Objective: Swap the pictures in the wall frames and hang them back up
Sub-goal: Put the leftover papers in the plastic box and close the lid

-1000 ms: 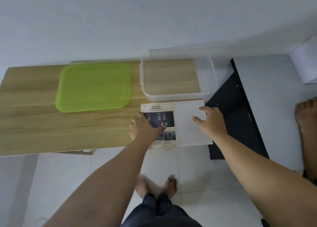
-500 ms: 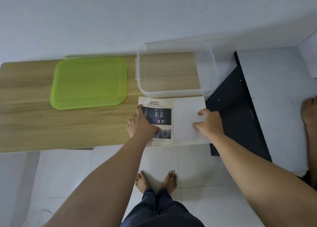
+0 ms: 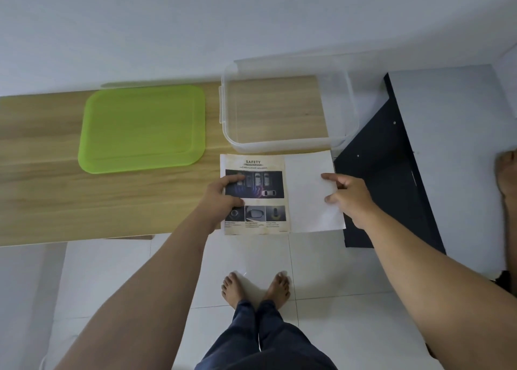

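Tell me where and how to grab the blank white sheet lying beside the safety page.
Probably best to pinch the white sheet at its near right corner, coming from the right. It lies flat, but that corner overhangs the wooden table, so fingers can get under. The right hand already rests on that edge.

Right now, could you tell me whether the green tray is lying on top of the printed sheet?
No, the green tray lies apart, left of the printed sheet.
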